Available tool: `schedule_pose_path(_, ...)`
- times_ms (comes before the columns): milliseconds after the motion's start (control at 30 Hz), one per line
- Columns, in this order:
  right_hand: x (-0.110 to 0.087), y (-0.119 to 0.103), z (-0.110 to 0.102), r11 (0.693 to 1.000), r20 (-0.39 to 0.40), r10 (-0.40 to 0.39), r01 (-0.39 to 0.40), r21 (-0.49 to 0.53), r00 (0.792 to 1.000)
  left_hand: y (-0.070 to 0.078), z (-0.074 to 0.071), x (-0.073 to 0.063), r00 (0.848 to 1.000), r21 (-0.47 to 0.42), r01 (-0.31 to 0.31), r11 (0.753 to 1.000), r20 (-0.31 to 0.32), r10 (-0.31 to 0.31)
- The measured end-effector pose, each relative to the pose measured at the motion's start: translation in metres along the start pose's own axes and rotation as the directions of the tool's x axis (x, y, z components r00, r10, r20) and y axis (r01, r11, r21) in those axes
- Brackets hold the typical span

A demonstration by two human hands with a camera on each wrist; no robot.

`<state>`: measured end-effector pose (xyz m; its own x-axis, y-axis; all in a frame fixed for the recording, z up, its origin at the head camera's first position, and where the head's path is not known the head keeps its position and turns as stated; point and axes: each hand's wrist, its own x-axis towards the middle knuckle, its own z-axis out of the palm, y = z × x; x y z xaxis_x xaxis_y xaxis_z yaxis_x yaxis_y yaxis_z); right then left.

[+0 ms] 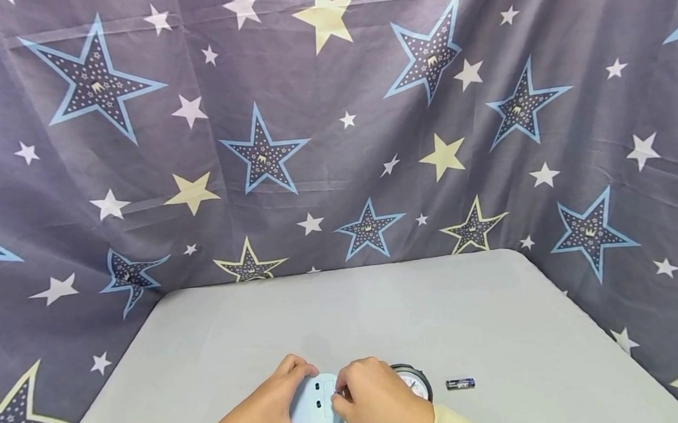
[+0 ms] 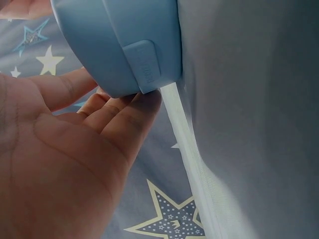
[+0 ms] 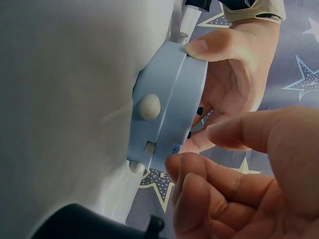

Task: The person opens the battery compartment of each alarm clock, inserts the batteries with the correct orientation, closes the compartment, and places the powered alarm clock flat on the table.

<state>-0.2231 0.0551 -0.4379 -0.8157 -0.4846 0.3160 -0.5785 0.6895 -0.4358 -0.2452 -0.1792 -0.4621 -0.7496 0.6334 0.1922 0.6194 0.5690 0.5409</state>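
Note:
A light blue alarm clock [image 1: 310, 406] lies with its back up, showing two black knobs and a rectangular outline; its face is hidden. My left hand [image 1: 270, 403] grips it by opposite edges, thumb at the near end and fingers at the far one. White round feet [image 3: 149, 106] stick out of its side in the right wrist view. My right hand [image 1: 383, 397] is at the clock's right part, fingertips right at the edge of the back, beside a small darker blue piece [image 3: 177, 148]. A gap shows between its thumb and bent fingers.
A round black-rimmed dial [image 1: 413, 383] with a white face lies just right of my right hand, partly covered by it. Farther right a dark blue battery [image 1: 460, 384] lies on the light grey table [image 1: 347, 317]. A star-patterned cloth [image 1: 321, 133] hangs behind and at both sides.

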Motion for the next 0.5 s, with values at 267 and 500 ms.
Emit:
schedule_pose_path(267,0.0003,0.0009,0.0012,1.000,-0.002,0.006,-0.006,0.001,1.000,0.0008,0.0002,0.0004,1.000,0.016,0.004,1.000,-0.009,-0.004)
schedule_pose_path(500,0.0004,0.0006,0.0024,1.000,-0.001,-0.004,0.004,0.013,1.000,0.0010,0.0000,0.0001,1.000,0.003,0.001,1.000,-0.007,-0.001)
